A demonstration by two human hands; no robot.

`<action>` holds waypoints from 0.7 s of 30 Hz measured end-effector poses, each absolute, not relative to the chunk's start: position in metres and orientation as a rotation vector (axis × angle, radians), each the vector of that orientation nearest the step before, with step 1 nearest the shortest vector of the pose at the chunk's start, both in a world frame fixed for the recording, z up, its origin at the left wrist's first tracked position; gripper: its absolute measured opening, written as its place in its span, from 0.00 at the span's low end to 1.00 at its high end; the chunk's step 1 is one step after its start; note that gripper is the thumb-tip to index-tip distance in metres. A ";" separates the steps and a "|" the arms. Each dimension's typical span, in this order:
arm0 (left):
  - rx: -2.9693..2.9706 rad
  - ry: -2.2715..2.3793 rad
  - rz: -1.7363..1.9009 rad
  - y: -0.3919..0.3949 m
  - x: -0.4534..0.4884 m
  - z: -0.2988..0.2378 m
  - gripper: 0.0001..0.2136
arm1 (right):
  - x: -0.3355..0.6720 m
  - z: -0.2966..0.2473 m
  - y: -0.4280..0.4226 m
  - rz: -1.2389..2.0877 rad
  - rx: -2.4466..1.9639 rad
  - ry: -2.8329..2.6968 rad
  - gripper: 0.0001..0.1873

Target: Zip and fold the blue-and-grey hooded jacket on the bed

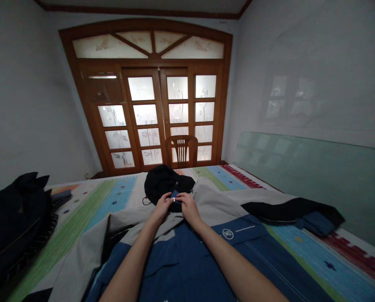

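Wooden doors (146, 117) and a chair (181, 150) stand far behind the striped bed (80, 209). A dark bundle (14, 218) lies at left. A blue-grey jacket (187, 260) is spread mid-bed, near. The left hand (162, 206) and right hand (190, 207) meet at its collar (174, 194), fingers pinched together on it, just near of the black hood (162, 180). One sleeve (300, 212) stretches right.

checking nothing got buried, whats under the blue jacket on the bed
A striped sheet runs out from under the jacket on both sides; anything else beneath it is covered.
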State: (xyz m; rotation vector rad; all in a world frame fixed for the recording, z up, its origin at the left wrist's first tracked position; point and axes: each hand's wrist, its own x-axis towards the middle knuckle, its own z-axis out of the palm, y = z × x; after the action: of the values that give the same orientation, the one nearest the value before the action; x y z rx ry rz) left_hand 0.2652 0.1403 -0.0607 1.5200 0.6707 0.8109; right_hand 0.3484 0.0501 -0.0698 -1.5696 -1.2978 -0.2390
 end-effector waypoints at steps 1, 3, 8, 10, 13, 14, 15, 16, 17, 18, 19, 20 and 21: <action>1.522 0.663 0.812 0.140 0.265 -0.061 0.18 | 0.349 -0.070 0.050 -0.238 -1.570 -1.298 0.19; 1.523 0.649 0.817 0.140 0.266 -0.062 0.21 | 0.349 -0.070 0.050 -0.235 -1.574 -1.297 0.19; 1.531 0.627 0.842 0.138 0.266 -0.063 0.27 | 0.350 -0.070 0.050 -0.230 -1.584 -1.293 0.18; 1.541 0.612 0.850 0.137 0.266 -0.062 0.27 | 0.350 -0.069 0.050 -0.229 -1.587 -1.294 0.18; 1.563 0.581 0.853 0.135 0.266 -0.061 0.28 | 0.349 -0.068 0.049 -0.228 -1.589 -1.301 0.17; 1.573 0.571 0.853 0.134 0.265 -0.061 0.28 | 0.349 -0.068 0.049 -0.229 -1.590 -1.303 0.17; 1.584 0.563 0.854 0.133 0.265 -0.060 0.28 | 0.349 -0.068 0.049 -0.229 -1.591 -1.305 0.17; 1.596 0.555 0.856 0.133 0.265 -0.060 0.27 | 0.349 -0.067 0.048 -0.230 -1.593 -1.306 0.18; 1.611 0.547 0.859 0.133 0.265 -0.060 0.26 | 0.349 -0.067 0.048 -0.232 -1.595 -1.306 0.18; 1.629 0.539 0.863 0.133 0.264 -0.059 0.25 | 0.349 -0.067 0.048 -0.233 -1.597 -1.307 0.18; 1.649 0.532 0.868 0.133 0.264 -0.059 0.23 | 0.349 -0.067 0.048 -0.235 -1.600 -1.307 0.18; 1.672 0.526 0.876 0.134 0.264 -0.059 0.20 | 0.349 -0.067 0.048 -0.237 -1.604 -1.308 0.18; 1.695 0.523 0.884 0.134 0.265 -0.059 0.17 | 0.349 -0.067 0.048 -0.239 -1.608 -1.310 0.18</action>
State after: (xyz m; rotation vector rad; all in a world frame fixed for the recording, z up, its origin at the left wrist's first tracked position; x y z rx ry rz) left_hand 0.2646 0.1343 -0.0591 1.6949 0.5229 0.8839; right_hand 0.3495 0.0479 -0.0673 -1.6078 -1.3104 -0.2389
